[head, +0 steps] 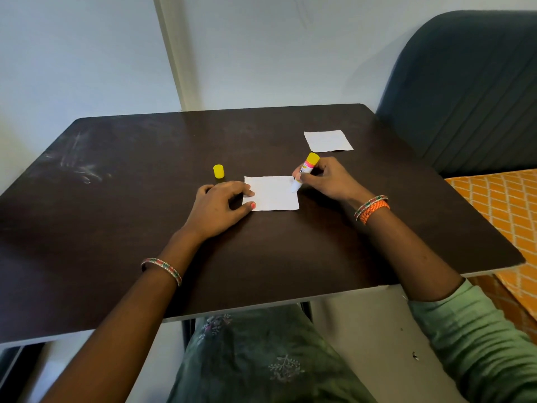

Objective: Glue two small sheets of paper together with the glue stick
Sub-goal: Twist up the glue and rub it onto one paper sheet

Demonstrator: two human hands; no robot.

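Dark wood table (116,228), blue chair (465,97) at rt, orange patterned cloth (505,210)

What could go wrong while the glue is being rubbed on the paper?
1. The glue stick is working near the right edge of the near paper, so glue might smear onto the table.
2. The left hand pins only the paper's left edge, so the sheet may wrinkle or twist.
3. The yellow cap stands loose and could get knocked away.
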